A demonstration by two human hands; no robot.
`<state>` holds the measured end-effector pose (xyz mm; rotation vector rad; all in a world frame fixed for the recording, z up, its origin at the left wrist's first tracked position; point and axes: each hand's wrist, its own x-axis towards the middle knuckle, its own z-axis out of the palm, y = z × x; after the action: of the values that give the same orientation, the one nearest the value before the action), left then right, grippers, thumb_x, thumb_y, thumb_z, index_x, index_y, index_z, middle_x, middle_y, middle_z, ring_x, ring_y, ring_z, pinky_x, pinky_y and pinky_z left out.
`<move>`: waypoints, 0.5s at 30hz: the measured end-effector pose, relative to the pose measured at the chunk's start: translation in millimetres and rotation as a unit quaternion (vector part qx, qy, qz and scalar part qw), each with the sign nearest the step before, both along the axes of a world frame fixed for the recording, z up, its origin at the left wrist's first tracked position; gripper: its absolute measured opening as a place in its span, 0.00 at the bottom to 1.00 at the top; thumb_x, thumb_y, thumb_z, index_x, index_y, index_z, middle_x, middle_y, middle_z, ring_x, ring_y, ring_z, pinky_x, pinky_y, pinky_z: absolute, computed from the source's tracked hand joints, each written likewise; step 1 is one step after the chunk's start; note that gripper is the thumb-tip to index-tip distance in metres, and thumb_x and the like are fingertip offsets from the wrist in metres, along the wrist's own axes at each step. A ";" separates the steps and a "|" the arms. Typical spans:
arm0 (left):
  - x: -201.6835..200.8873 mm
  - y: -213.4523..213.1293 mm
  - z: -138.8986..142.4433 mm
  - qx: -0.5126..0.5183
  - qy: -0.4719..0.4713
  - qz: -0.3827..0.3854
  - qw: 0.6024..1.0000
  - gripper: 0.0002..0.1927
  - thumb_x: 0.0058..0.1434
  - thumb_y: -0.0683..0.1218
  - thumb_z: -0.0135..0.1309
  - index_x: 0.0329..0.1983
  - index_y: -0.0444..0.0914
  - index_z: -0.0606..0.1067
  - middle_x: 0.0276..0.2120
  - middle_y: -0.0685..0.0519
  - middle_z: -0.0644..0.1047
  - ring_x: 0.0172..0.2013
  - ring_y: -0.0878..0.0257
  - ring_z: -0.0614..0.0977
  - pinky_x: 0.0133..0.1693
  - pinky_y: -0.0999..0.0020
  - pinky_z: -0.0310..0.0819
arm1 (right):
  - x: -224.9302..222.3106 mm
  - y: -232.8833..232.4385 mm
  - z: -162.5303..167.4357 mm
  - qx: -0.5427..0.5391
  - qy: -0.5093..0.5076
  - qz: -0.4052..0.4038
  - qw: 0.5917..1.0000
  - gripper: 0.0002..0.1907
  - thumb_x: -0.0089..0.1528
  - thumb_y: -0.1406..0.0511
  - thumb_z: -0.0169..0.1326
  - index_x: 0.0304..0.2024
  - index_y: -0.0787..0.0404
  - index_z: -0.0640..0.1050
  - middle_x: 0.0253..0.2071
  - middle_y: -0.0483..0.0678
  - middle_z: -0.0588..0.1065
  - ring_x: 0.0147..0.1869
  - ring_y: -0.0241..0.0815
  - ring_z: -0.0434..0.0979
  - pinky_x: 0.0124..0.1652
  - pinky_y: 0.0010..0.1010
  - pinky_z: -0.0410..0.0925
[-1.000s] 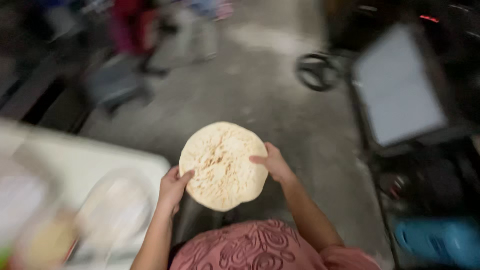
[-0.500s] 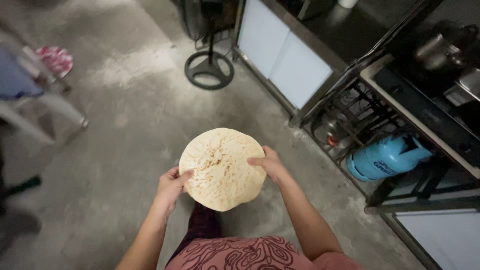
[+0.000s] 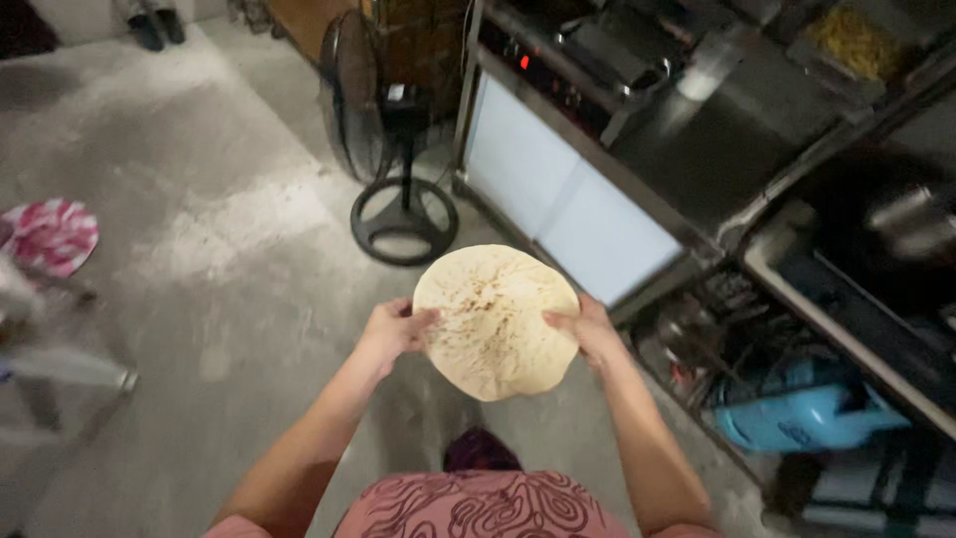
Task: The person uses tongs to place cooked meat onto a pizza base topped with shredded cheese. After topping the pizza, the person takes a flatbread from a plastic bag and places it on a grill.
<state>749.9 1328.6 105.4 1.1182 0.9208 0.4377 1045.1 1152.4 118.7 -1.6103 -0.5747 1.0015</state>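
Flatbread (image 3: 495, 321) held flat in the air at chest height, over the concrete floor (image 3: 229, 259), between both hands. It touches no surface.

Left hand (image 3: 391, 334): fingers curled onto the left rim, thumb on top; grasping the flatbread.
Right hand (image 3: 589, 332): fingers pinching the right rim; grasping the flatbread as well.

Flatbread: round, pale, brown speckles across the upper face, so it looks at least partly cooked on that side. Underside not visible.

Surroundings: floor fan (image 3: 398, 149) ahead, just left of a steel counter (image 3: 697, 139) with white front panels. Dark pan (image 3: 886, 229) to the right, blurred. Blue gas cylinder (image 3: 797, 418) on its side below the counter, lower right. Pink patterned cloth (image 3: 50, 234) at far left.

Progress, as judged: the flatbread is shaped and browned, and is in carry. It is not yet set on the counter, pan or any plate; placing it remains.
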 end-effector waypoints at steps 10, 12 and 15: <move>216.4 280.4 31.6 -0.004 -0.074 0.029 0.997 0.17 0.59 0.44 0.62 0.49 0.33 0.76 0.37 0.50 0.82 0.32 0.63 0.85 0.34 0.67 0.82 | 226.2 287.4 42.9 0.020 -0.124 0.013 0.992 0.30 0.51 0.68 0.69 0.52 0.73 0.73 0.48 0.58 0.79 0.48 0.46 0.81 0.47 0.37 0.75; 235.3 307.0 40.5 -0.012 -0.110 0.043 0.993 0.17 0.58 0.44 0.61 0.49 0.32 0.75 0.38 0.49 0.82 0.32 0.61 0.86 0.34 0.64 0.84 | 249.7 323.6 54.0 0.047 -0.116 0.030 0.992 0.31 0.50 0.68 0.68 0.53 0.69 0.73 0.49 0.54 0.80 0.49 0.44 0.82 0.48 0.35 0.76; 270.2 364.4 53.7 0.033 -0.119 0.034 0.992 0.18 0.61 0.44 0.63 0.50 0.28 0.78 0.37 0.48 0.82 0.31 0.62 0.81 0.34 0.67 0.78 | 288.8 394.3 78.6 -0.013 -0.130 0.037 0.991 0.29 0.52 0.67 0.69 0.53 0.71 0.73 0.48 0.57 0.80 0.49 0.45 0.82 0.47 0.36 0.75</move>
<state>1020.1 1693.0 159.1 1.0713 0.7409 0.6464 1334.0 1546.7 197.3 -1.7671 -0.8058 0.8608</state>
